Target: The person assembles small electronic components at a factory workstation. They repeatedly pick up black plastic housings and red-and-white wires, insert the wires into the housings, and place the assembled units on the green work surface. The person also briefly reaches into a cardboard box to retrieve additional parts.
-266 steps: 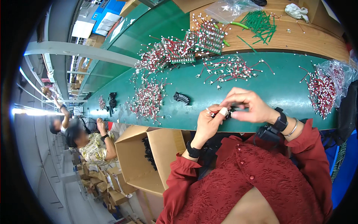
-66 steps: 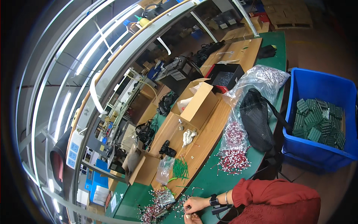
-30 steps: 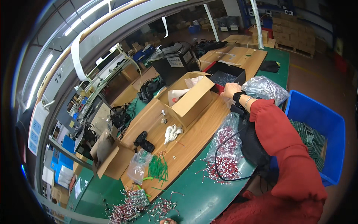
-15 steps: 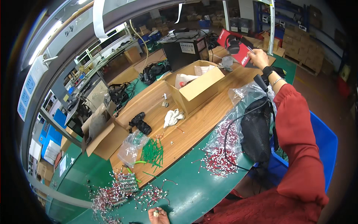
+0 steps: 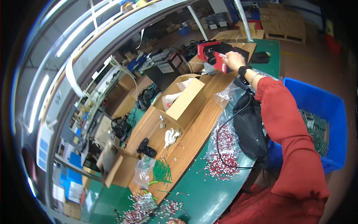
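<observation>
Out at the far right of the table, my right hand (image 5: pixel 234 61) is closed on the edge of a flat red package (image 5: pixel 212 56) with a picture of black headphones. A thin pale stick-like thing shows by its fingertips. My left hand (image 5: pixel 176 221) is cut off by the lower edge; only curled fingertips show, and what they pinch is hidden. Beside them lies a loose heap of small red-and-white wired parts (image 5: pixel 171 209). Left of that sits a denser pile of white-tipped parts on boards (image 5: pixel 143 207).
An open cardboard box (image 5: pixel 186 104) stands mid-table. Near it lie a white glove (image 5: pixel 172 137), a black object (image 5: pixel 146 148) and green strips (image 5: pixel 162 171). Bagged red-and-white wires (image 5: pixel 223 149) and a black mesh bag (image 5: pixel 250 130) lie under my right arm. A blue bin (image 5: pixel 337 123) holds boards.
The view has turned, so the scene tilts and more of the blue bin shows. My right hand has lowered the red package toward the table's far end. My left hand has nearly left the view.
</observation>
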`<control>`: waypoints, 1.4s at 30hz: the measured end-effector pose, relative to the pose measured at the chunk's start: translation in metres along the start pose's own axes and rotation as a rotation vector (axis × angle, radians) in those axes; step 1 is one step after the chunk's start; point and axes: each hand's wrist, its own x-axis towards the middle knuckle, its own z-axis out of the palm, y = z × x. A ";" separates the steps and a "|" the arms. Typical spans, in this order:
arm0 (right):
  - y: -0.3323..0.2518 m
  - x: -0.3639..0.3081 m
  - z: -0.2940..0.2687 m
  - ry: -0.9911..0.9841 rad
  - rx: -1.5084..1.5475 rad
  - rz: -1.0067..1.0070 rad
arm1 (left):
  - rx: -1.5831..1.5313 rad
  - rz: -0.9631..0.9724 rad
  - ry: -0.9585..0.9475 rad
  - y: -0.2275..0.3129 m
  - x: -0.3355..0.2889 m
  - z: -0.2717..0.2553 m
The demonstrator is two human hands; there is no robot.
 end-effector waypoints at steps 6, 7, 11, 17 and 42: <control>0.007 -0.028 0.039 -0.100 0.088 -0.058 | -0.068 0.007 -0.045 -0.001 0.000 -0.005; 0.007 -0.029 0.042 -0.152 0.058 -0.073 | -0.079 -0.005 -0.051 -0.001 0.000 -0.006; 0.003 -0.029 0.049 -0.136 0.091 -0.117 | -0.066 0.042 0.022 -0.003 0.000 -0.010; -0.005 -0.035 0.060 -0.155 0.105 -0.129 | -0.061 0.024 0.002 -0.001 0.002 -0.018; -0.028 -0.026 0.045 -0.215 -0.286 -0.070 | 0.024 -0.110 0.047 0.000 0.017 -0.014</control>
